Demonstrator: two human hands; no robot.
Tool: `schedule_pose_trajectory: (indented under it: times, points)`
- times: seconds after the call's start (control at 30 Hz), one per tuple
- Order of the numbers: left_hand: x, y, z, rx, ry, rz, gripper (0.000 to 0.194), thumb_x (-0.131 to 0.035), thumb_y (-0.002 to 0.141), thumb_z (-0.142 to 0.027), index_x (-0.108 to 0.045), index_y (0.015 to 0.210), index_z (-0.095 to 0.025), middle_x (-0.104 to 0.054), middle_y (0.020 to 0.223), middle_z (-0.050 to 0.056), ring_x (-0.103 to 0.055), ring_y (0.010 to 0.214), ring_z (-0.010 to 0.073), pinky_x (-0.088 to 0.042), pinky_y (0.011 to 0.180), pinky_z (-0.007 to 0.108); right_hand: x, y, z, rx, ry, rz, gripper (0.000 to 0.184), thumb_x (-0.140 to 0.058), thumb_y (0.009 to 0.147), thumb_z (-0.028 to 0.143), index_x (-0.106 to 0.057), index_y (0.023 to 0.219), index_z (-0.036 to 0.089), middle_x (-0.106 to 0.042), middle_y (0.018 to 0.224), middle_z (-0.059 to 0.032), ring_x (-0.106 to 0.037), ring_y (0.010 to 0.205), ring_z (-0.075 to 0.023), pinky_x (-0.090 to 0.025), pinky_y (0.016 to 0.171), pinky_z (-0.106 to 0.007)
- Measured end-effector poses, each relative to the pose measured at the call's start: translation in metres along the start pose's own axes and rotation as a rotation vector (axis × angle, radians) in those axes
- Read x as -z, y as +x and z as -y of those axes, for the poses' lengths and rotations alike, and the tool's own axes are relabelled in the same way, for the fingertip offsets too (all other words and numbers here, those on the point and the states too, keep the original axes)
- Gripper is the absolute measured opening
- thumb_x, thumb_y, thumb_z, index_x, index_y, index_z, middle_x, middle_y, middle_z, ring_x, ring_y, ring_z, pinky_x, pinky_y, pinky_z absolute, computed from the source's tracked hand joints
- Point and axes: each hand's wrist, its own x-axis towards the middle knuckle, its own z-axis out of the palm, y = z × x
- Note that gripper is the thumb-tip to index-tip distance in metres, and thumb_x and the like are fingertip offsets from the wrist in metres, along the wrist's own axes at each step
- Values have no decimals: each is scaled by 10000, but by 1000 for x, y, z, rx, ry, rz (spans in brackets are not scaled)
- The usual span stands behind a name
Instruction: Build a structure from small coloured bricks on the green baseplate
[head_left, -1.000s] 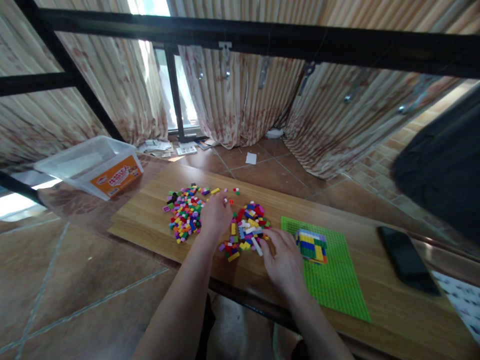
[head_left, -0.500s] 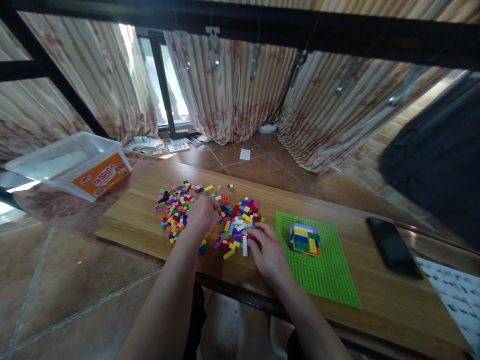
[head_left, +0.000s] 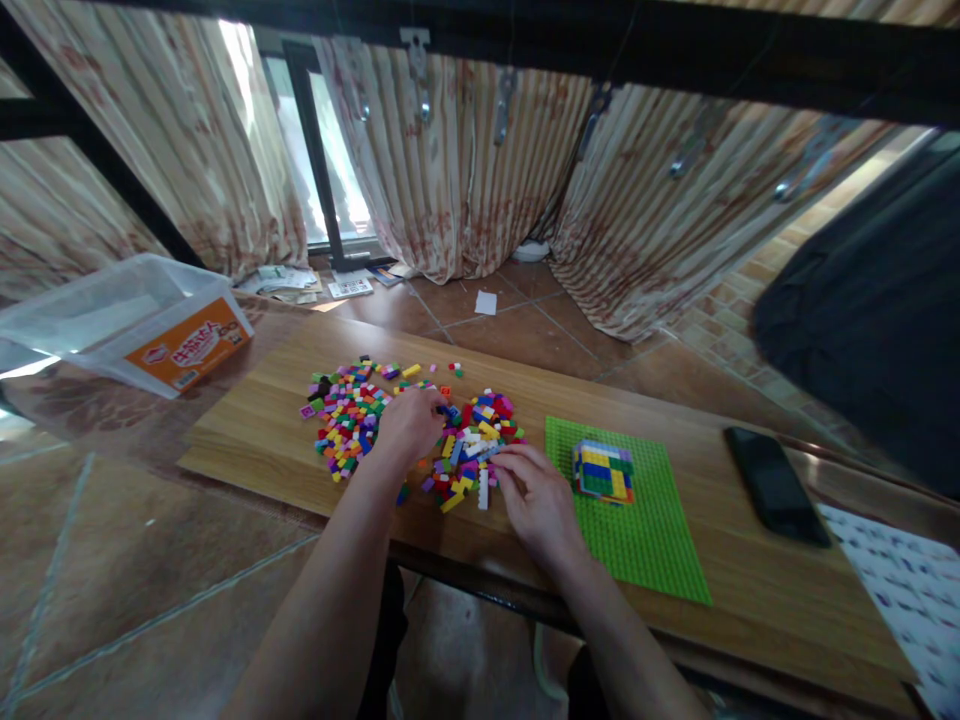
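Loose toy building bricks point(head_left: 352, 410) of many colours lie in a spread pile on the wooden board. My left hand point(head_left: 409, 428) is over the middle of the pile, its fingers curled down among the bricks; what they hold is hidden. At the pile's right edge, my right hand point(head_left: 538, 500) has thumb and fingertips drawn together by some white and blue bricks. I cannot make out what lies in that pinch. A long white brick point(head_left: 483, 490) is just left of the right hand. To the right, a block of joined bricks point(head_left: 604, 472) stands on a green baseplate point(head_left: 645, 550).
A clear plastic box point(head_left: 112, 330) with an orange label stands at the left. On the right are a black phone point(head_left: 776, 487) and a printed white sheet point(head_left: 900, 585). The wooden board point(head_left: 262, 430) has its near edge just before my knees.
The view has shifted slightly, so everything sits a little further left and higher. My left fingers have moved slightly right over the bricks; my right fingertips remain at the pile's edge.
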Motion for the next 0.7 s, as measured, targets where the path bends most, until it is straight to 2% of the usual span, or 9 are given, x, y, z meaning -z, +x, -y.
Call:
schedule_pose_trajectory:
  times: [0.23,0.53,0.7]
  points:
    - [-4,0,-3,-23,-6,-26,307,-563,771,-150,-750,996,-242,-741,969,67,-652,986,251,-489,893,335,2,0,1,1,3,8,209,-518,937,247,-726,952,238,-708,1058,-71,-663,964,-206,-536,901,-355]
    - [-6,1,-5,-5,4,-24,226,-544,790,-155,-743,864,-231,-737,929,66,-655,942,239,-496,855,330,4,0,2,-7,-11,6,214,-514,941,243,-727,948,228,-705,1071,-77,-670,970,-207,-540,888,-339]
    - [-7,0,-7,-50,-2,-52,239,-544,815,-214,-750,935,-226,-738,952,73,-655,950,243,-497,867,338,2,0,-1,4,-7,12,212,-518,936,241,-729,951,229,-705,1077,-77,-667,959,-205,-536,890,-344]
